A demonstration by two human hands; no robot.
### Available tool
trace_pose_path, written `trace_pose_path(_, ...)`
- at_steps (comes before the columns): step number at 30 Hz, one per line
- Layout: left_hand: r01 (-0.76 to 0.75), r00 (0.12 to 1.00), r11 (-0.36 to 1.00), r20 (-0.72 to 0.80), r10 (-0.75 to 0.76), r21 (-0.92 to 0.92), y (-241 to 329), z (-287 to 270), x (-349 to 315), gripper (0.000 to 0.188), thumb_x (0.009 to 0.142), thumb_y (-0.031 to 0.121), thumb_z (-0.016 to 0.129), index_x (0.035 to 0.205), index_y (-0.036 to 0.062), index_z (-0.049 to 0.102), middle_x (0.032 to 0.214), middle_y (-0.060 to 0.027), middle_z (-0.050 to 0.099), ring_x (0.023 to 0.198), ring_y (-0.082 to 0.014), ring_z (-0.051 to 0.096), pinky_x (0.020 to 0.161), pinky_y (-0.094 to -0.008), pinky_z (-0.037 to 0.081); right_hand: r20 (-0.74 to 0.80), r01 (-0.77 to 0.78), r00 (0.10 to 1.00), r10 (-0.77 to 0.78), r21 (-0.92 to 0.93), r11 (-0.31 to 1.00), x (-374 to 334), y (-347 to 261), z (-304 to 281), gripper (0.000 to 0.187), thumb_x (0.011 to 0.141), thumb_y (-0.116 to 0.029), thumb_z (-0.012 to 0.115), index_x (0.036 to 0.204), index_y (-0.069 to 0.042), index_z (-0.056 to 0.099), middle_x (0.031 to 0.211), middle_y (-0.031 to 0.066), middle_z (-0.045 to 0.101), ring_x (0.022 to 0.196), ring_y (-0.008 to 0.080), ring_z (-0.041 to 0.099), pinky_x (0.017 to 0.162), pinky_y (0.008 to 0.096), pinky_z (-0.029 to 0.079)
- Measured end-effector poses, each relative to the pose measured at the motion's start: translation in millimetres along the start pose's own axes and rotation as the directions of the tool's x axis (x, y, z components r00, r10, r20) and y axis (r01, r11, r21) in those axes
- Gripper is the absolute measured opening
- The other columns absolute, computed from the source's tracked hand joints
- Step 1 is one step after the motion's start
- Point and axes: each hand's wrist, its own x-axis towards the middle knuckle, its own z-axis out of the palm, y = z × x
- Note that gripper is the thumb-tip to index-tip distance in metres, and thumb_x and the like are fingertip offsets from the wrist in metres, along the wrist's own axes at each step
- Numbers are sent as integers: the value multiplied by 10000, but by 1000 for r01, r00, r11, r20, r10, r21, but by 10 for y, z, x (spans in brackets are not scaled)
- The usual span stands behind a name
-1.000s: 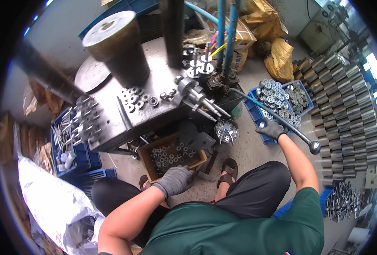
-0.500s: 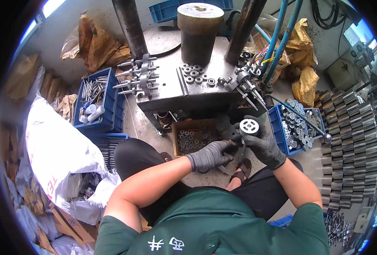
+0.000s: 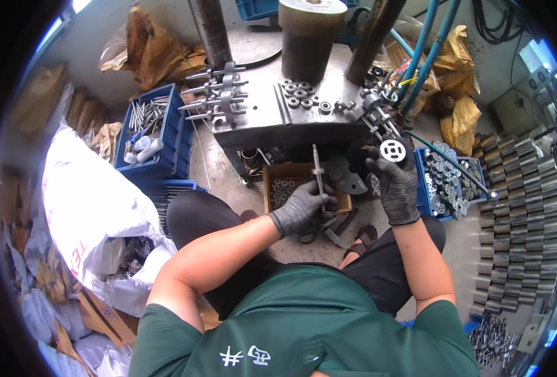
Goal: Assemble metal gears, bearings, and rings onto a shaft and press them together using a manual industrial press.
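Observation:
Both my hands wear dark grey gloves. My left hand [image 3: 303,208] is closed around a thin stepped metal shaft [image 3: 317,171], which stands nearly upright above a wooden box [image 3: 267,188] of small rings. My right hand [image 3: 400,191] grips a round slotted metal end cap [image 3: 393,151] near the right corner of the metal bench [image 3: 259,132]. The cap's pale slotted face points up. Just beyond it, a cluster of shafts with dark cylinders [image 3: 379,113] rests on the bench corner. Under my left hand, scissors [image 3: 308,236] and a flat blade-like tool lie low, partly hidden.
Ring bearings [image 3: 300,94], a loose rod [image 3: 282,105] and more shaft assemblies [image 3: 225,103] lie on the bench. Blue bins hold slotted caps [image 3: 445,182] and shafts [image 3: 149,116]. A white sack [image 3: 96,207] stands left; metal cylinders [image 3: 520,226] are stacked right. A ball-ended lever [image 3: 492,197] juts out.
My hands have moved apart. The right hand has carried the end cap up and to the right, and the left hand now holds the shaft upright. The view has shifted slightly.

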Motion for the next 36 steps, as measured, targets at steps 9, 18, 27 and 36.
trace_pose_path(9, -62, 969, 942, -246, -22, -329, 237, -358, 93, 230, 1000, 90, 582, 1213, 35, 519, 1028, -159, 665, 898, -292, 725, 717, -395, 655, 34, -165, 984, 174, -186, 969, -30, 184, -191, 727, 728, 107, 540, 1426, -86, 487, 1168, 110, 600, 951, 207, 663, 809, 287, 572)
trace_pose_path(18, -157, 964, 924, -257, 67, -349, 347, -494, 198, 245, 1006, 134, 593, 1219, 38, 519, 1006, -148, 661, 826, -272, 713, 679, -395, 628, 169, -99, 971, 166, -348, 932, 21, 59, 85, 645, 793, 30, 674, 1405, -74, 500, 1214, 106, 599, 1006, 193, 638, 844, 314, 572)
trace_pose_path(27, -258, 925, 901, -359, 126, -348, 528, -553, 266, 349, 1006, 173, 591, 1314, 30, 513, 982, -131, 679, 752, -210, 687, 633, -349, 585, 421, 335, 902, -90, -555, 761, 890, -674, 868, 526, 856, -28, 799, 1320, -23, 551, 1103, 83, 678, 994, 152, 665, 870, 281, 566)
trace_pose_path(36, -308, 896, 942, -375, 240, -134, 463, -630, 428, 336, 959, 172, 637, 1263, 54, 556, 905, -65, 685, 715, -156, 668, 615, -307, 567, 662, 656, 694, -284, -743, -128, 2445, -1001, 1786, 512, 854, -269, 784, 1264, 11, 660, 1139, 178, 700, 1057, 280, 698, 933, 346, 552)
